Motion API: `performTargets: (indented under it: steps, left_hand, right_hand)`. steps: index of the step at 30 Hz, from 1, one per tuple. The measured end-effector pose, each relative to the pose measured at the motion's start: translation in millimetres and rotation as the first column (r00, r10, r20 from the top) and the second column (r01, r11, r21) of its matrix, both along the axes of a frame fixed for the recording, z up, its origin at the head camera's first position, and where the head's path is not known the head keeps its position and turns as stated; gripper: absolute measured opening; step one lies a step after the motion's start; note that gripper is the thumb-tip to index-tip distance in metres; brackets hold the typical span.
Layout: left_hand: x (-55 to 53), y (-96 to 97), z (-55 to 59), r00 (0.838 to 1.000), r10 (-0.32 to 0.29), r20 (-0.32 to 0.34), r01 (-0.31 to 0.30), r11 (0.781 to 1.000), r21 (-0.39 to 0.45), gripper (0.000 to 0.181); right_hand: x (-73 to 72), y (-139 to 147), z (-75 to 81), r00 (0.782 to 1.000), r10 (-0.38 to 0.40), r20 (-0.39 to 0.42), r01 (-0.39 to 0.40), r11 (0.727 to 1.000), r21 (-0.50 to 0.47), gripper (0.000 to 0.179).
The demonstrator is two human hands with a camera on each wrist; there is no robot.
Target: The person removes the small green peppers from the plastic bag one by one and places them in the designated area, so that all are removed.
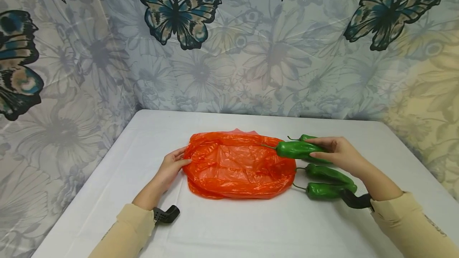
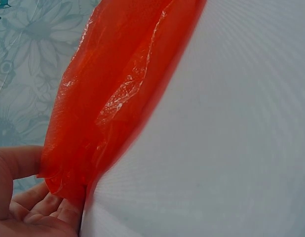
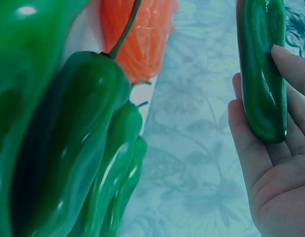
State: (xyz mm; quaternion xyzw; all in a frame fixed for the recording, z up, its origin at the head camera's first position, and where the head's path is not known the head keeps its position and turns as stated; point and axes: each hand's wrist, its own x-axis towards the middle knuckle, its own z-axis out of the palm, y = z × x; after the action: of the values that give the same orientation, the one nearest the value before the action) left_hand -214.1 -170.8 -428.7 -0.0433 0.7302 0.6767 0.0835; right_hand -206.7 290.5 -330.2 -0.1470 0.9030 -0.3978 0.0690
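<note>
An orange-red plastic bag [image 1: 238,166] lies spread and crinkled at the middle of the white table. My left hand [image 1: 173,166] pinches its left edge, thumb on one side and fingers on the other, as the left wrist view shows with the bag [image 2: 108,98] stretching away. My right hand [image 1: 335,152] grips a green pepper [image 1: 295,149] by its tip end, stem pointing left, above the bag's right edge. In the right wrist view the held pepper [image 3: 263,74] lies between thumb and fingers.
Several more green peppers lie right of the bag: a front one [image 1: 322,190], one just behind it [image 1: 328,173], and others partly hidden under the right hand. Patterned butterfly cloth [image 1: 233,71] hangs behind the white table [image 1: 229,230]. A black wrist device [image 1: 168,214] sits below the left hand.
</note>
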Motion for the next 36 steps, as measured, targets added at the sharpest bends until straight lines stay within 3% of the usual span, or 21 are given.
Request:
performTargets:
  steps: [11,20,26,36]
  left_hand:
    - [-0.8,1.8,-1.9,1.000,0.006,-0.004,-0.005,1.000,0.004,0.056]
    - [-2.6,0.2,-3.6,1.000,0.018,0.001,-0.018,1.000,-0.011,0.055]
    - [-4.0,0.4,-3.5,1.000,0.020,0.000,-0.020,1.000,-0.015,0.055]
    - [-2.0,0.1,-2.9,1.000,0.016,-0.007,-0.017,1.000,-0.009,0.056]
  right_hand:
    - [32.0,20,-3.8,0.997,-0.041,-0.060,0.043,0.998,0.041,0.049]
    - [46.3,31,-6.6,0.989,0.006,-0.146,-0.006,1.000,-0.001,0.043]
    - [59.1,41,-13.5,0.992,-0.033,-0.125,0.036,0.999,0.019,0.042]
    - [80.2,57,-29.5,0.994,-0.040,-0.102,0.036,0.999,-0.040,0.041]
